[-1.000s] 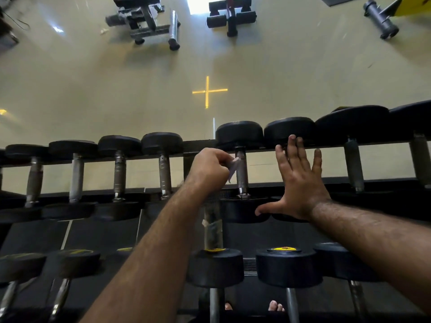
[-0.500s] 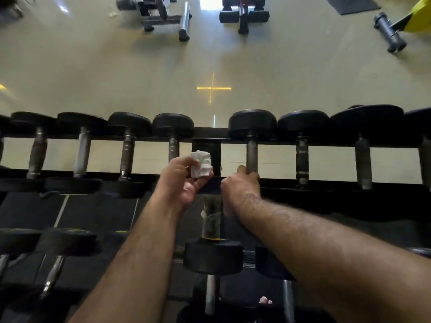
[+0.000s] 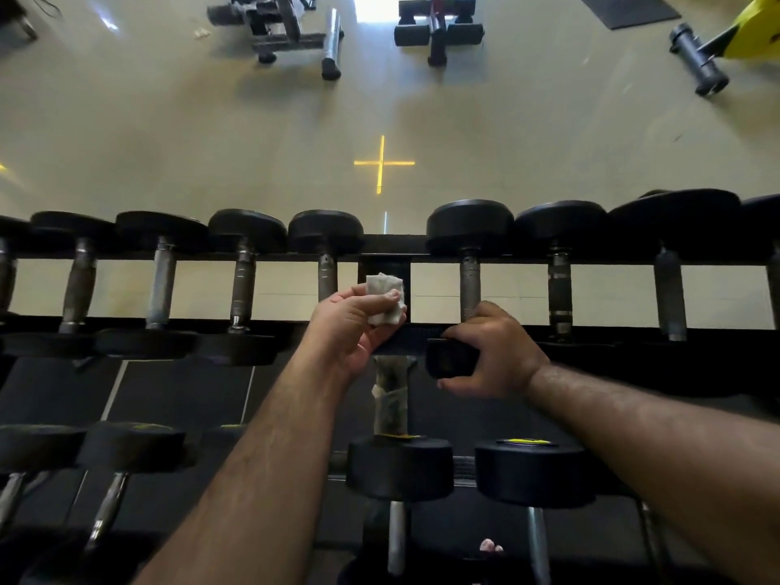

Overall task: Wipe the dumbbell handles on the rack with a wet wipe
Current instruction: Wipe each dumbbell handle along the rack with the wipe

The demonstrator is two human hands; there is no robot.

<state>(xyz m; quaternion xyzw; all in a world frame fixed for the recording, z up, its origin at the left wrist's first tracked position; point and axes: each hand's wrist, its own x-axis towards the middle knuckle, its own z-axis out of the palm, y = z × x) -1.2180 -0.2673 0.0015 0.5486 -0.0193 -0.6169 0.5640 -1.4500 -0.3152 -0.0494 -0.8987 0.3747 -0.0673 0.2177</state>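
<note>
The left hand point(image 3: 350, 327) pinches the folded wet wipe point(image 3: 385, 298) clear of the rack point(image 3: 527, 331) — likely refolding — while the right hand point(image 3: 489, 352) grips a top-row dumbbell's near head point(image 3: 449, 358), seemingly steadying its handle point(image 3: 469, 285).
</note>
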